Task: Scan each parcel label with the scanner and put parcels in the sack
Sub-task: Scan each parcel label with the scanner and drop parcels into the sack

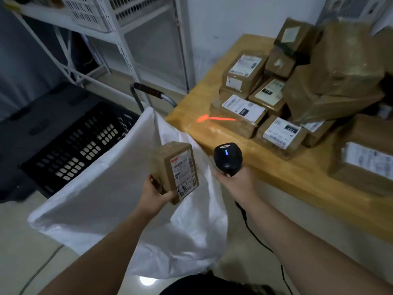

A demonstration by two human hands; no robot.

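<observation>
My left hand (156,193) grips a small brown parcel (175,170) by its lower end, white label facing up, above the open mouth of the white sack (95,188). My right hand (236,182) holds the black corded scanner (228,157), its blue light lit. The scanner's red beam (214,119) falls on the table edge and a flat parcel (238,114) in the pile, not on the held parcel. Several more labelled brown parcels (280,133) are stacked on the wooden table (287,179) to the right.
The sack hangs on a metal trolley frame (153,92) beside the table corner. A black perforated crate (78,143) sits on the floor at left. White wire shelving (119,39) stands behind. The scanner's cable (255,235) hangs down along the table front.
</observation>
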